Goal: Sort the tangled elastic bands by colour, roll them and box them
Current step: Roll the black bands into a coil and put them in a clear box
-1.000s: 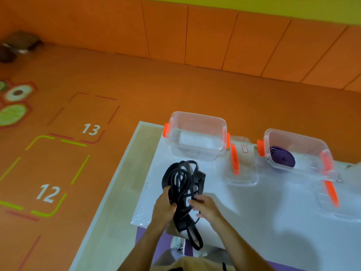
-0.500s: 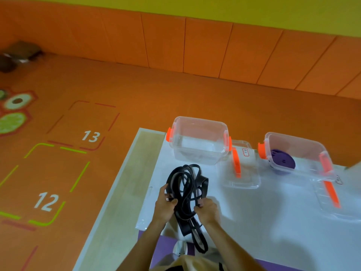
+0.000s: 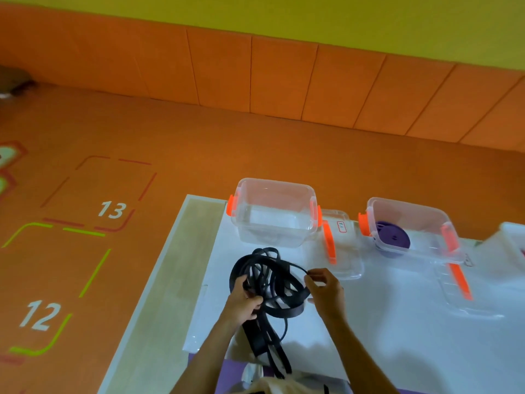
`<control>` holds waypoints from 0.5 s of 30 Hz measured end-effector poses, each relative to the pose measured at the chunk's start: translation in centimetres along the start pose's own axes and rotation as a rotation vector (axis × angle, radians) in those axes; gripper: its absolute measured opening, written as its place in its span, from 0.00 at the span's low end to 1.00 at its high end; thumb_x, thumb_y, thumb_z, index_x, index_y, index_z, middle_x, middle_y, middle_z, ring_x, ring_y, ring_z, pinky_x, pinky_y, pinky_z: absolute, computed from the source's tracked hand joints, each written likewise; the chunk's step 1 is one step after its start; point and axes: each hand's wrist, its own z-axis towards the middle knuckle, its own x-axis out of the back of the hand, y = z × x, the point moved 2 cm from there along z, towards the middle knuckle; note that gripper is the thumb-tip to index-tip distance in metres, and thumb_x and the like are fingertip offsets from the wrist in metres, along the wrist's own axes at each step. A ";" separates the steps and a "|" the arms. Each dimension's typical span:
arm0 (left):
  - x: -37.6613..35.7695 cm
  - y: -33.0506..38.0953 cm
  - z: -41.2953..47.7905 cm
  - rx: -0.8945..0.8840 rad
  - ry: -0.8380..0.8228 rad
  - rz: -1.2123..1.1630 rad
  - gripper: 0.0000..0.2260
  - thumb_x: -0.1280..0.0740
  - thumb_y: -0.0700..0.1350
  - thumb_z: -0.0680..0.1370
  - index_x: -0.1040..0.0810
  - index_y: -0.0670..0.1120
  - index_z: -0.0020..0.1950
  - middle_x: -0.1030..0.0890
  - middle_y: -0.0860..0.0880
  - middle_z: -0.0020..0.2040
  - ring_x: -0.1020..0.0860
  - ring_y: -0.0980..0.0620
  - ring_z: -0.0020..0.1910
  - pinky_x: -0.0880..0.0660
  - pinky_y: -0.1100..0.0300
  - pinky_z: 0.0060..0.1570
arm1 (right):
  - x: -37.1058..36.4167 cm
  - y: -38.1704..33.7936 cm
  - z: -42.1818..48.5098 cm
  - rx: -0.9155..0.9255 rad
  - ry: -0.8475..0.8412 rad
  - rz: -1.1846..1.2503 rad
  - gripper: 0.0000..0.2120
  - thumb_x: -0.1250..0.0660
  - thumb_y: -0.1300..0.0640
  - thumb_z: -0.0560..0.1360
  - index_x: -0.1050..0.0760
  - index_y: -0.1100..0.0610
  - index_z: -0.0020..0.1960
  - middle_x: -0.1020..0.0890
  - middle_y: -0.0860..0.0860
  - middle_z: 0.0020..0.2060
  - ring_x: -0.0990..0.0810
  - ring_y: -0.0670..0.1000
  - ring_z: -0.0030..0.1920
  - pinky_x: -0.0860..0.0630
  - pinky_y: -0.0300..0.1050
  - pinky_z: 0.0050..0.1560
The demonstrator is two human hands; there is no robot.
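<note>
A tangle of black elastic bands (image 3: 270, 282) hangs in loops over the white table sheet (image 3: 397, 336), its tails trailing down toward me. My left hand (image 3: 244, 304) grips the bundle at its lower left. My right hand (image 3: 324, 288) pinches one thin loop at the bundle's right side and holds it out to the right. Behind the bundle stands a clear box with orange clips (image 3: 274, 213), nothing visible inside. A second clear box (image 3: 409, 231) to the right holds a rolled purple band (image 3: 393, 238).
Two clear lids with orange strips lie flat: one lid (image 3: 338, 245) between the boxes, another lid (image 3: 460, 285) at the right. A third container's edge (image 3: 514, 237) shows far right. The table's left edge (image 3: 159, 280) drops to an orange floor with painted numbers.
My right hand has moved from the bundle's middle out to the right, drawing one loop away. The bundle has spread wider. The camera view has tilted slightly.
</note>
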 end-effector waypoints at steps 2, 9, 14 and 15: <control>-0.7 0.4 0.1 -0.001 -0.033 0.068 0.33 0.29 0.37 0.80 0.41 0.54 0.79 0.17 0.46 0.49 0.17 0.52 0.42 0.21 0.61 0.39 | 1.0 -0.1 0.6 0.005 0.014 0.068 0.04 0.26 0.62 0.80 0.18 0.57 0.54 0.13 0.54 0.47 0.12 0.54 0.45 0.12 0.52 0.39; -1.0 0.5 1.0 0.075 -0.084 0.182 0.48 0.30 0.33 0.75 0.54 0.60 0.84 0.21 0.46 0.38 0.23 0.55 0.28 0.26 0.63 0.29 | 1.8 1.9 2.5 -0.165 -0.060 0.031 0.09 0.28 0.63 0.80 0.19 0.58 0.60 0.12 0.56 0.49 0.12 0.60 0.48 0.12 0.55 0.42; -0.8 0.3 1.5 0.107 -0.132 0.330 0.50 0.26 0.39 0.76 0.59 0.57 0.85 0.17 0.45 0.46 0.18 0.52 0.39 0.21 0.60 0.38 | -0.8 4.5 1.4 -0.421 -0.314 -0.043 0.15 0.29 0.58 0.81 0.24 0.55 0.67 0.19 0.56 0.54 0.18 0.56 0.51 0.19 0.51 0.48; -0.8 0.5 1.4 0.100 -0.132 0.360 0.50 0.25 0.40 0.76 0.58 0.56 0.85 0.17 0.45 0.50 0.16 0.51 0.42 0.20 0.60 0.40 | -1.3 4.9 1.2 -0.439 -0.343 -0.044 0.15 0.28 0.57 0.81 0.24 0.57 0.66 0.19 0.56 0.53 0.19 0.55 0.49 0.21 0.49 0.47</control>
